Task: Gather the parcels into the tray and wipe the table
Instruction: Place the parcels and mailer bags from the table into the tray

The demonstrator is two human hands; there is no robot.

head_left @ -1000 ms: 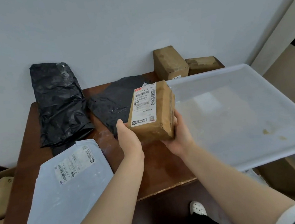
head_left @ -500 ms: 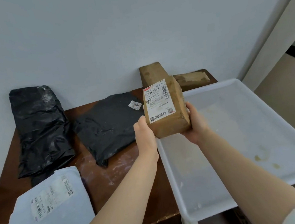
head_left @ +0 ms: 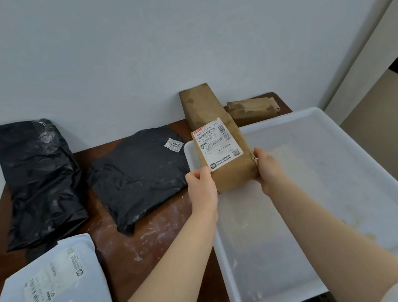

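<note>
Scuffed wood table (head_left: 139, 244), left hand (head_left: 201, 188), right hand (head_left: 268, 167) gripping boxy brown parcel (head_left: 233, 176) over plastic tray (head_left: 345, 183)

Held parcel: your left hand (head_left: 201, 188) and right hand (head_left: 268, 167) grip the brown paper-wrapped rectangular parcel (head_left: 230, 172) by its near corners, over the tray's far-left corner.
Tray: white rectangular plastic tray (head_left: 334, 197), on the table's right side.
Table: brown wooden table (head_left: 141, 244), smeared white.
Left side: crumpled black plastic bag (head_left: 37, 181), flat black plastic mailer (head_left: 136, 177), white plastic mailer (head_left: 50, 292).
Wall side: tall brown cardboard box (head_left: 200, 103), low brown cardboard box (head_left: 250, 111).
</note>
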